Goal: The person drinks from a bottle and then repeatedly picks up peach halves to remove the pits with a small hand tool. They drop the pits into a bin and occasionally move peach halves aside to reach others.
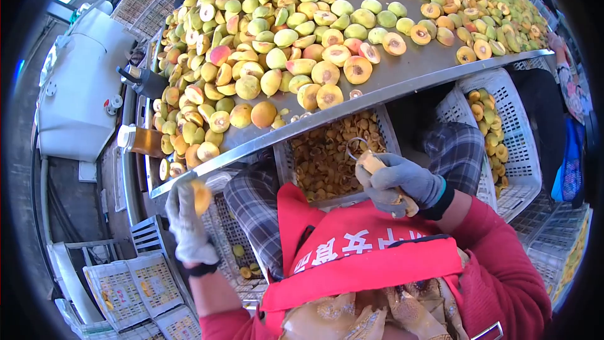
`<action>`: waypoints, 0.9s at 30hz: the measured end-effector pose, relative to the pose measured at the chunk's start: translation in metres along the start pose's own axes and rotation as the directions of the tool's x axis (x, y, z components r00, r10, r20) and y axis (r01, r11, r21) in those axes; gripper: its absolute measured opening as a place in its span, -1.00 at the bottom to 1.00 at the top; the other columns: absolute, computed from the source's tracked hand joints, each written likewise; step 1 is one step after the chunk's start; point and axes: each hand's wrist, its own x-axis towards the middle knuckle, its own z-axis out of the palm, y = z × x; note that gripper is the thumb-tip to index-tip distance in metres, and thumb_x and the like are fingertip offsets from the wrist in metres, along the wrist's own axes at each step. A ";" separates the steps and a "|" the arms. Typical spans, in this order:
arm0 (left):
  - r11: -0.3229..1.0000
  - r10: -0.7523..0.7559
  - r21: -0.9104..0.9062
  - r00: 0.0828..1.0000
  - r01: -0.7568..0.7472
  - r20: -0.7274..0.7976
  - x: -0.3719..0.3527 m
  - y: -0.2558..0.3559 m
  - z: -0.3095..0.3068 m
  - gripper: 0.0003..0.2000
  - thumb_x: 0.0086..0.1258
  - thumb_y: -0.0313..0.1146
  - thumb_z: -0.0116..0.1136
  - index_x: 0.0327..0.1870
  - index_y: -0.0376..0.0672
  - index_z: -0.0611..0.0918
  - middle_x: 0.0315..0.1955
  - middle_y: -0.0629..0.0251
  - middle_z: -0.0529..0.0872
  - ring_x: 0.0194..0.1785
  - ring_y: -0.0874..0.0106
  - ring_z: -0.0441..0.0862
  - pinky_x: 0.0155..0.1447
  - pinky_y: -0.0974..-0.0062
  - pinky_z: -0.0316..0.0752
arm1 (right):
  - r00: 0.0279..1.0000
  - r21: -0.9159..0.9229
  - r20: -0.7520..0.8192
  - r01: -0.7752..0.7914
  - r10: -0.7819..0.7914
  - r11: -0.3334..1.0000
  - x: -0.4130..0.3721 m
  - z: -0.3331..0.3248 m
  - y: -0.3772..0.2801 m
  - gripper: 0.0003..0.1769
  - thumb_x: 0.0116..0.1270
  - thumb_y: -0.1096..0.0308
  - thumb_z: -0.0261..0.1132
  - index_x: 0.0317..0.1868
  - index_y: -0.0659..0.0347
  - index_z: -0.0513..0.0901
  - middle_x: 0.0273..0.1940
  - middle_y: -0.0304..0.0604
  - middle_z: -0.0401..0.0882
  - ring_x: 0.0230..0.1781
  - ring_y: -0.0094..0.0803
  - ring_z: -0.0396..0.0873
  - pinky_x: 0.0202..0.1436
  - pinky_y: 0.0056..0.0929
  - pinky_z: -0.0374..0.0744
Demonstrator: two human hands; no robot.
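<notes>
My left hand (189, 230), in a pale work glove, is raised by the table's left front edge. Its fingers grip a yellow peach half (201, 197), slightly blurred. Over my lap my right hand (402, 182), in a grey glove, is closed around the wooden handle of a pitting spoon (371, 162). A thin metal loop sticks out from the tool's far end. Just beyond that hand stands a crate (286, 170) of brown and yellow pits and scraps. Many halved peaches (325, 73) lie cut side up or down on the metal table (415, 66).
A white crate (513, 113) with peach halves stands at my right, another crate (217, 233) with a few at my left. A jar of amber liquid (139, 140) and a dark flask (148, 82) sit by the table's left edge. Another person's sleeve (569, 91) shows far right.
</notes>
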 end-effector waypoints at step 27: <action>0.462 -0.022 -0.646 0.737 0.607 0.676 0.037 0.010 0.117 -0.62 0.36 -0.16 0.02 0.08 -0.22 0.45 -0.08 0.13 0.62 -0.17 0.25 0.64 -0.17 0.34 0.61 | 0.966 -0.612 -0.221 -0.028 -0.137 0.790 0.025 0.033 -0.016 -0.81 0.27 0.29 0.19 -0.26 0.22 0.42 -0.59 -0.16 0.45 -0.63 -0.42 0.50 -0.58 -0.49 0.49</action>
